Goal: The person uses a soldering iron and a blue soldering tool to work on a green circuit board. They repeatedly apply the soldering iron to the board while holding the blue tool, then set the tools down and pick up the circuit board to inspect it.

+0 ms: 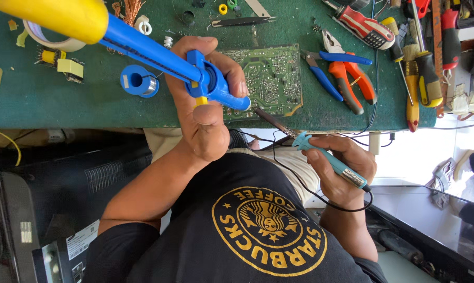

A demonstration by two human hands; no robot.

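Desk (48, 99): green top, crowded with tools along the far and right edges.

Circuit board (268, 78): green, lying flat near the desk's front edge with its solder side up, between the two hands. Judging by this, the joint work is under way; no parts have visibly come off the board, and which joints are already done cannot be told.

Solder pump (142, 50): long, blue barrel with a yellow end. Its nozzle points down at the board's front left corner and appears to touch or nearly touch it.

Soldering iron (321, 154): slim, blue handle, black cord trailing. Its tip reaches toward the board's front edge, close to the pump's nozzle.

Left hand (205, 105): clenched round the pump, thumb toward the yellow button, forearm raised from the lap.

Right hand (344, 170): grasping the iron like a pen, low beside the desk edge.

Pliers (347, 78): orange and blue handles, right of the board, untouched.

Solder spool (138, 81): blue, left of the board.
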